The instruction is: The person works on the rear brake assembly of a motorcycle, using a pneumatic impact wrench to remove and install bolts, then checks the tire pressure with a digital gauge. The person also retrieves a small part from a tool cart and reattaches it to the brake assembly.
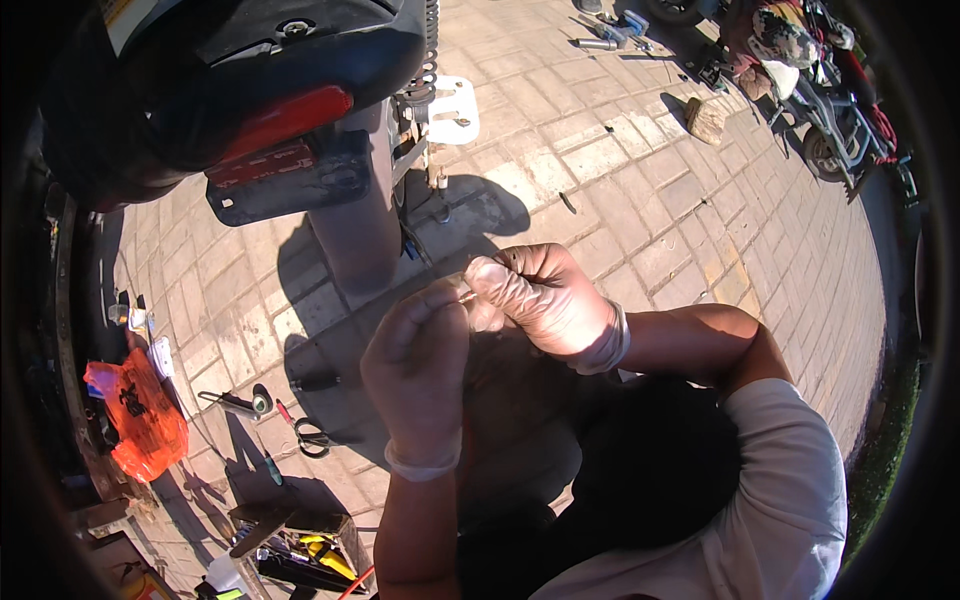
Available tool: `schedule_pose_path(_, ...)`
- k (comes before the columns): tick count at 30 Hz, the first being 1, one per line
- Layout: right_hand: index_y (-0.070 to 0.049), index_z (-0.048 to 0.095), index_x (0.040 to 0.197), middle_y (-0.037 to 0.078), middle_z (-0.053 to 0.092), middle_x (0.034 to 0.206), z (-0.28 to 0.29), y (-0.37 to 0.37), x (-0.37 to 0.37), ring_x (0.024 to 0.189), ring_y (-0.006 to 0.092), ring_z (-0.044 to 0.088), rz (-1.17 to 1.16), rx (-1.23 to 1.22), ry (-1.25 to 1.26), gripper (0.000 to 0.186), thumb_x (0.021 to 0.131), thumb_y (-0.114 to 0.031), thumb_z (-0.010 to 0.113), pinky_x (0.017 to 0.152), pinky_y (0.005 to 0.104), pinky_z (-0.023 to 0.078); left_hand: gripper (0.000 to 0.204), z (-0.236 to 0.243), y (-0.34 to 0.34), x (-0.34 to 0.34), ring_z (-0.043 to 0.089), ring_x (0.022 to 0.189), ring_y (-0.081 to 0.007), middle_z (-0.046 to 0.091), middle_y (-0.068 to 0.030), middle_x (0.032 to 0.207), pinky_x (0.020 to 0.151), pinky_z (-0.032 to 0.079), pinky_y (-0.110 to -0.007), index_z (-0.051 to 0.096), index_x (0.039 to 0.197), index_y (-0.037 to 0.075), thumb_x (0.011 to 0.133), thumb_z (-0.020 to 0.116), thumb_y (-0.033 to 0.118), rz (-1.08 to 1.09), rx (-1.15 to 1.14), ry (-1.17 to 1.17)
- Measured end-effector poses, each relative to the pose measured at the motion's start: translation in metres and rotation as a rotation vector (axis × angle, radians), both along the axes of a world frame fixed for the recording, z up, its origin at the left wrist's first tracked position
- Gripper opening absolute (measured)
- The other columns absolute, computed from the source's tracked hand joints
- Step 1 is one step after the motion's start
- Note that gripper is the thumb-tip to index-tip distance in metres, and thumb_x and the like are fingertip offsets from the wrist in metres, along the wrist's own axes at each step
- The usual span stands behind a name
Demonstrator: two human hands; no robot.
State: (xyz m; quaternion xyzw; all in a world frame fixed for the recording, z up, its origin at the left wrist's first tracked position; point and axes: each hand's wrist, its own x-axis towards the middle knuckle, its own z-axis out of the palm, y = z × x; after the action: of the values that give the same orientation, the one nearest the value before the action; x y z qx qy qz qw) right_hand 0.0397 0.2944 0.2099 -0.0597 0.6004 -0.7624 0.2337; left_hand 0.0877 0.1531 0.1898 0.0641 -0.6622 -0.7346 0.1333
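Both of my hands wear thin, see-through gloves and meet in front of me, fingertips against fingertips. My left hand [418,365] is closed, its thumb and fingers pinched together. My right hand [545,305] is closed too, pressing thumb to forefinger beside the left fingertips. Something small and thin seems to sit between the two pinches, but it is too small to name. Just beyond my hands stands the rear of a scooter, with its dark mudguard [350,235], black number plate holder [290,190] and red tail light [285,125].
On the brick paving at left lie an orange plastic bag [145,420], scissors [313,438], a roll of tape [262,400] and a screwdriver [273,471]. A wooden toolbox [350,545] is at lower left. A stone [706,120] and a parked vehicle [840,120] are at far right.
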Motion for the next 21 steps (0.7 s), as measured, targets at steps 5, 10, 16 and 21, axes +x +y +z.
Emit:
schedule_pose_path(5, 0.002, 0.068, 0.086, 0.003, 0.063, 0.072, 0.011, -0.001, 0.007, 0.065, 0.0077, 0.055, 0.031, -0.009, 0.052, 0.041, 0.097, -0.036, 0.056, 0.062, 0.0239, 0.046, 0.017, 0.011, -0.002, 0.005, 0.06, 0.087, -0.008, 0.067, -0.0057, 0.096, 0.076, 0.049, -0.021, 0.065, 0.102, -0.004, 0.085, 0.065, -0.005, 0.009, 0.095, 0.06)
schedule_pose_path(10, 0.001, 0.067, 0.085, 0.004, 0.063, 0.071, 0.016, -0.006, 0.009, 0.065, 0.008, 0.055, 0.04, -0.009, 0.12, 0.042, 0.098, -0.037, 0.054, 0.062, 0.0241, 0.046, 0.016, 0.015, -0.005, 0.007, 0.062, 0.087, -0.0095, 0.068, -0.0068, 0.097, 0.078, 0.05, -0.022, 0.065, 0.102, -0.004, 0.086, 0.065, -0.004, -0.012, 0.096, 0.091)
schedule_pose_path(16, 0.001, 0.067, 0.086, 0.003, 0.063, 0.07, 0.007, -0.003, 0.015, 0.065, 0.0077, 0.055, 0.034, -0.033, 0.065, 0.04, 0.098, -0.035, 0.055, 0.062, 0.0236, 0.046, 0.017, 0.015, -0.003, 0.011, 0.062, 0.089, -0.0111, 0.068, -0.0075, 0.098, 0.08, 0.051, -0.024, 0.065, 0.104, -0.004, 0.087, 0.064, -0.004, -0.002, 0.189, 0.083)
schedule_pose_path(21, 0.001, 0.067, 0.089, 0.003, 0.065, 0.075, 0.003, -0.014, 0.005, 0.069, 0.0073, 0.058, 0.125, 0.095, 0.139, 0.027, 0.095, -0.025, 0.062, 0.063, 0.023, 0.047, 0.018, -0.001, -0.029, 0.017, 0.063, 0.09, -0.0133, 0.068, -0.0077, 0.097, 0.082, 0.051, -0.025, 0.065, 0.107, -0.004, 0.093, 0.059, 0.004, -0.052, 0.319, -0.04)
